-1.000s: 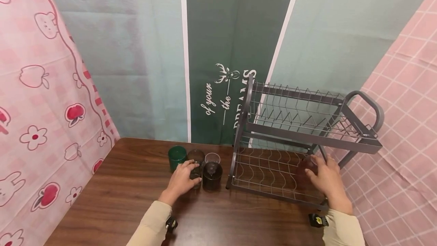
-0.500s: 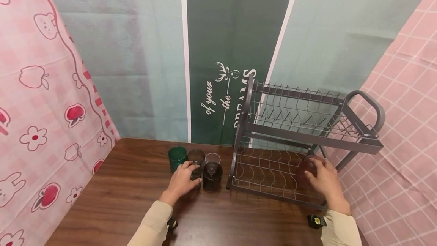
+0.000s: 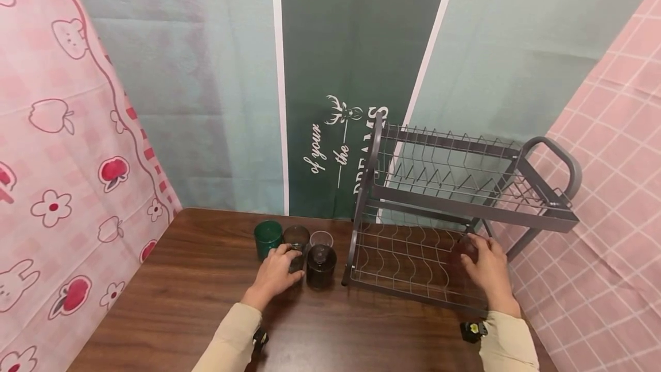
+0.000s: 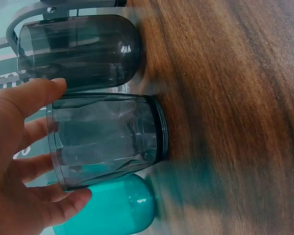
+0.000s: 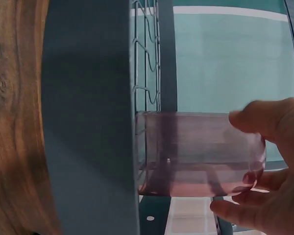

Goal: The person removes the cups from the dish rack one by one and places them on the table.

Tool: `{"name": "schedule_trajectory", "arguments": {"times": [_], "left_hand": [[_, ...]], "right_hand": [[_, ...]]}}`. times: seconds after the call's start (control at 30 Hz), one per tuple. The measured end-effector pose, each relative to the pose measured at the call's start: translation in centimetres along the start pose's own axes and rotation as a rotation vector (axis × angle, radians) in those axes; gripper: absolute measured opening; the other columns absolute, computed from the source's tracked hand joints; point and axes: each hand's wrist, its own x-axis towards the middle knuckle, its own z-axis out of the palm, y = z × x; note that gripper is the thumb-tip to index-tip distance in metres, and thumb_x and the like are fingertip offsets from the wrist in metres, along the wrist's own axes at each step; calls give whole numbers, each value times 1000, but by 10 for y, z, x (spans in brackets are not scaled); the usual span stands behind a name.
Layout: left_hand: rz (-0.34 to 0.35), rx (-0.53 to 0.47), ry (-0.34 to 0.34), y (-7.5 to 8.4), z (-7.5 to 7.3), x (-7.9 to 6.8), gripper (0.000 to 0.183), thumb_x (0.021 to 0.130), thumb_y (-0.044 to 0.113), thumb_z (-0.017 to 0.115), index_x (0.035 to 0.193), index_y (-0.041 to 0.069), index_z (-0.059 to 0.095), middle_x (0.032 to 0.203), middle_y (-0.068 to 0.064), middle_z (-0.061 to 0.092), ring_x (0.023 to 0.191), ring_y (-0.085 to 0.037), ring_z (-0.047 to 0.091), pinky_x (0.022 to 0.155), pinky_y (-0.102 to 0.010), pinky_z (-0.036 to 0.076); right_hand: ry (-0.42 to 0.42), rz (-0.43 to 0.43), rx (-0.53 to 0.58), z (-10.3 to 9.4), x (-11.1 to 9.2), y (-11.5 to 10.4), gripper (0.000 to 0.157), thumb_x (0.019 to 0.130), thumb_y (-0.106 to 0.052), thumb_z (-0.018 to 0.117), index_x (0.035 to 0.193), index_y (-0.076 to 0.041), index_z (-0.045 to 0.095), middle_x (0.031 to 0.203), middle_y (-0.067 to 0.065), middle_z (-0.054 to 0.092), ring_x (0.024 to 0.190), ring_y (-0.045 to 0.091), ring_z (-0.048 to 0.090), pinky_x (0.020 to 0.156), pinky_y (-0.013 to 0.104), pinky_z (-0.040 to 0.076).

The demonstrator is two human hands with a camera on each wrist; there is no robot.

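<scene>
My left hand point(image 3: 276, 273) holds a smoky, faceted glass point(image 4: 108, 137) by its rim, thumb on one side and fingers on the other. That glass stands upright on the wooden table. A dark tinted glass point(image 4: 83, 54) and a teal-green glass point(image 4: 112, 205) flank it closely. On the right, my right hand point(image 3: 492, 271) grips a transparent pink glass point(image 5: 201, 152) at its rounded end, thumb and fingers on opposite sides. The pink glass stands in the lower tier of the grey dish rack point(image 3: 465, 208); its lower end is partly hidden behind the rack's rail.
Another smoky glass point(image 3: 298, 234) and a clear glass point(image 3: 322, 238) stand behind the front ones. The rack's upper tier, with wire dividers, overhangs the right hand. A pink checked curtain point(image 3: 609, 188) hangs close on the right; a green-grey cloth point(image 3: 227, 102) hangs behind the table.
My right hand and wrist have shifted slightly left, with the fingers staying at the pink glass. The left hand has kept its place at the smoky glass.
</scene>
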Motion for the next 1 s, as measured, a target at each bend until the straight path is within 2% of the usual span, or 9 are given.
{"name": "schedule_trajectory", "arguments": {"times": [0.1, 0.27, 0.47, 0.73, 0.9, 1.0], "left_hand": [[2, -3, -4, 1, 0, 0, 43, 74, 32, 77, 109, 9, 67, 118, -18, 52, 96, -39, 52, 76, -47, 47], [-2, -19, -7, 2, -1, -1, 43, 73, 31, 78, 108, 8, 68, 117, -19, 51, 96, -39, 52, 75, -47, 47], [-24, -30, -24, 4, -4, 0, 44, 74, 33, 77, 110, 10, 67, 119, -19, 50, 95, -37, 52, 76, -47, 47], [-6, -52, 11, 7, -20, 1, 44, 74, 34, 77, 110, 10, 68, 121, -23, 50, 99, -42, 52, 76, -51, 46], [-24, -49, 6, 6, -22, 1, 43, 76, 32, 76, 112, 10, 67, 122, -22, 51, 104, -41, 51, 78, -51, 46], [-28, -68, 31, 8, -22, -3, 40, 77, 31, 75, 110, 10, 68, 121, -21, 52, 104, -40, 52, 79, -51, 46]], "right_hand": [[58, -27, 3, 3, -1, 2, 49, 70, 5, 69, 116, 3, 52, 113, 44, 39, 102, 61, 36, 81, 66, 27], [76, -18, 7, 6, -1, 3, 48, 70, 7, 68, 115, 3, 53, 113, 42, 39, 101, 60, 36, 80, 66, 27], [103, -52, 36, 6, 0, 3, 47, 69, 9, 69, 113, 4, 54, 111, 43, 41, 102, 59, 37, 82, 66, 25], [133, -29, 77, -4, 2, -17, 46, 71, 9, 69, 114, 2, 55, 116, 45, 38, 107, 61, 33, 85, 66, 25], [117, -6, 61, -7, -2, -29, 45, 73, 9, 68, 116, 2, 55, 118, 42, 38, 107, 61, 34, 84, 66, 27], [99, 20, 53, -8, -8, -39, 45, 76, 6, 68, 118, 2, 55, 121, 42, 36, 109, 62, 33, 83, 69, 27]]}}
